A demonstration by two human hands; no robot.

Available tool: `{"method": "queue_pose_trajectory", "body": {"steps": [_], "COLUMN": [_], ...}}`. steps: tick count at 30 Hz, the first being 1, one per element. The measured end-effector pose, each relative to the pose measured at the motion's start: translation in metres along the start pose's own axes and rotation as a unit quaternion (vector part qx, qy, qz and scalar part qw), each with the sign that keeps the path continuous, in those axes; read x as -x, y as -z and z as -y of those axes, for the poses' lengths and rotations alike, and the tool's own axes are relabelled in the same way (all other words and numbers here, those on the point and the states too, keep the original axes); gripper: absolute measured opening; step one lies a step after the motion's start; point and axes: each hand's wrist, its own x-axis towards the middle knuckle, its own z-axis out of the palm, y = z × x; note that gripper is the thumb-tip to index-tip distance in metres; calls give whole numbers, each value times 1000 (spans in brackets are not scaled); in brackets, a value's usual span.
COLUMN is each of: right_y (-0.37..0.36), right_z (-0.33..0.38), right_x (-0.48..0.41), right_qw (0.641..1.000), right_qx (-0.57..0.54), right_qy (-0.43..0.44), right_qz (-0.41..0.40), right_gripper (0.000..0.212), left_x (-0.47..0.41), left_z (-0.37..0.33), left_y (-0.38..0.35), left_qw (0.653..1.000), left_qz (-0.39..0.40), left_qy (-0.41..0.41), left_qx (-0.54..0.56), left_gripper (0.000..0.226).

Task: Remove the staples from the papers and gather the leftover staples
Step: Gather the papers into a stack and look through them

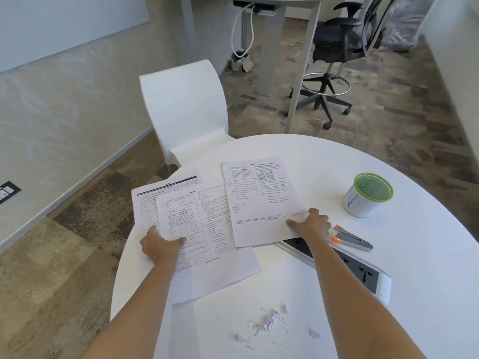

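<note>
Printed sheets lie spread on the round white table. My left hand grips the near left edge of the left stack of papers, thumb on top. My right hand rests on the lower right corner of a single sheet, thumb on the paper and fingers curled at its edge. Loose staples and small torn paper bits lie scattered at the table's near edge, between my forearms. A grey and orange staple remover lies just right of my right hand, untouched.
A white cup with a green mesh top stands at the right. A grey socket strip is set into the table under my right forearm. A white chair stands beyond the table, a black office chair farther back.
</note>
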Motion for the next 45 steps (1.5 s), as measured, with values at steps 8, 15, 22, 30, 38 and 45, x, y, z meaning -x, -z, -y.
{"method": "queue_pose_trajectory", "body": {"steps": [8, 15, 22, 30, 38, 45], "right_y": [4, 12, 6, -41, -61, -39], "right_z": [7, 4, -3, -12, -12, -3], "right_x": [-2, 6, 44, 86, 95, 87], "right_qw": [991, 948, 899, 916, 960, 953], "right_qx": [-123, -318, -414, -343, -170, -245], "right_qy": [-33, 28, 110, 114, 176, 154], "right_qz": [42, -6, 89, 173, 134, 90], "right_gripper": [76, 33, 25, 25, 44, 58], "left_x": [8, 17, 14, 7, 11, 11], "left_z": [-3, -7, -6, 2, -4, -22], "left_y": [10, 15, 15, 9, 5, 13], "left_qw": [997, 989, 983, 986, 983, 941], "left_qz": [9, -9, 30, 70, 108, 174], "left_qy": [4, -46, -81, -29, -62, -40], "left_qx": [82, 143, 162, 150, 131, 287], "left_gripper": [36, 27, 27, 35, 35, 31]}}
